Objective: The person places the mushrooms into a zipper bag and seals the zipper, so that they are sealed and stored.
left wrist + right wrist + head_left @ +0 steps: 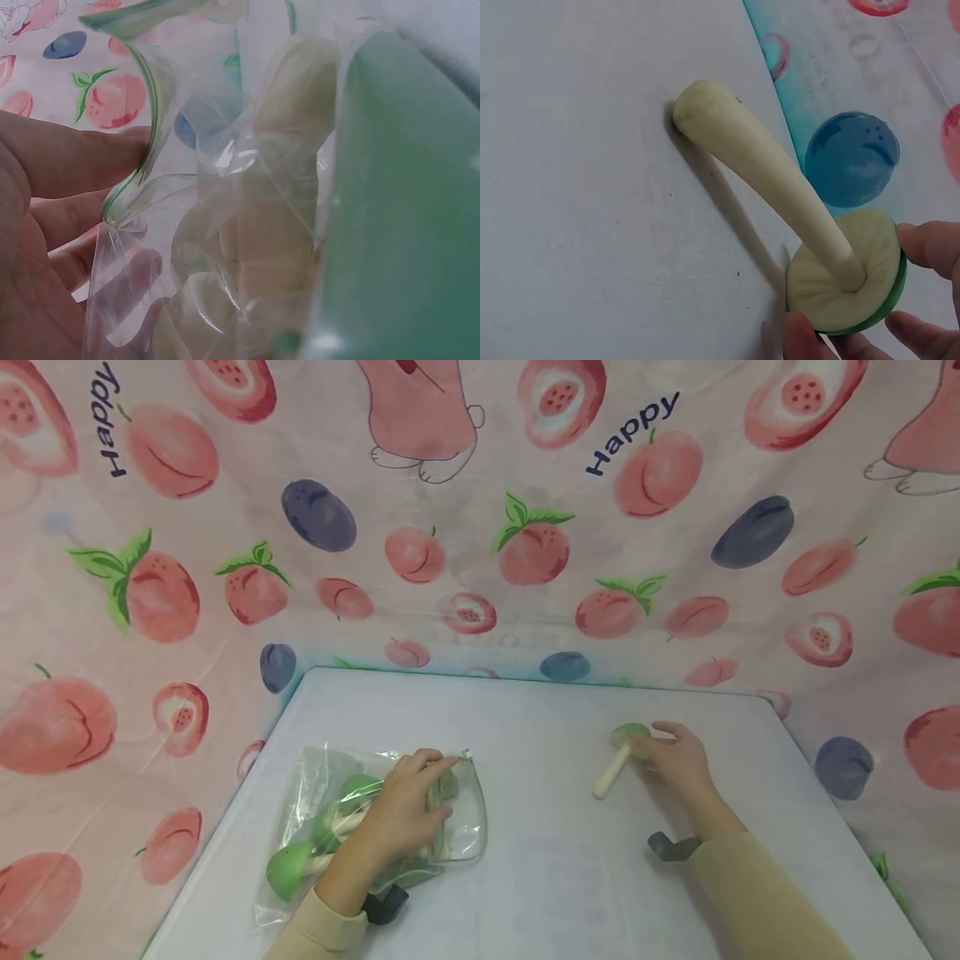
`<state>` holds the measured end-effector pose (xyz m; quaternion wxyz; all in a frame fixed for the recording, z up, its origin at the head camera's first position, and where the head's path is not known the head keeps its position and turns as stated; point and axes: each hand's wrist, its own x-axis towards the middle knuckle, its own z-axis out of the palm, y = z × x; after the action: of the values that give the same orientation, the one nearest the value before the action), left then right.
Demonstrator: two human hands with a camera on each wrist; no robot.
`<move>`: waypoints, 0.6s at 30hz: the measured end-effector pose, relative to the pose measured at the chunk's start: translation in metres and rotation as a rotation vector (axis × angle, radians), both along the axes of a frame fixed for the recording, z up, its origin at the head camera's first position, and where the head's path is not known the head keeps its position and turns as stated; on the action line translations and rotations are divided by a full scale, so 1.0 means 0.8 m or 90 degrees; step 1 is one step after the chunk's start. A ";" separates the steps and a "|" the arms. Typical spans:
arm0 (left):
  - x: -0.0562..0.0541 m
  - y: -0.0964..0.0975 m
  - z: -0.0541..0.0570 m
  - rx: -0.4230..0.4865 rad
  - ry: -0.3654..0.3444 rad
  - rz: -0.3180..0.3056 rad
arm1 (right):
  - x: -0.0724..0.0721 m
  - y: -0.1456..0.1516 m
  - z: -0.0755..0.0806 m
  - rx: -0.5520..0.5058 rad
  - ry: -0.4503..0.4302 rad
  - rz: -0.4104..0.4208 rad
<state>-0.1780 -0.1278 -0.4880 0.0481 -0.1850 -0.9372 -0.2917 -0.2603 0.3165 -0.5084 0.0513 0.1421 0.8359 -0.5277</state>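
Observation:
A clear zip bag lies on the left of the table with several green-capped mushrooms inside it. My left hand lies over the bag and grips the edge by its mouth; in the left wrist view the fingers are at the green zip strip. On the right, my right hand holds another green-capped mushroom by its cap. Its long pale stem points away from the fingers, the stem's end at or just above the table.
The white table is bordered at the back and sides by a pink fruit-print cloth. Dark wrist mounts sit at both wrists, close above the table.

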 end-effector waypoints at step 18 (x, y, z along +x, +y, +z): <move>0.001 0.000 -0.001 0.005 -0.004 0.003 | 0.004 -0.018 0.019 -0.007 0.007 0.006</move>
<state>-0.1774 -0.1279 -0.4889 0.0469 -0.1818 -0.9366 -0.2958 -0.2571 0.3019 -0.4935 0.0497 0.1352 0.8336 -0.5332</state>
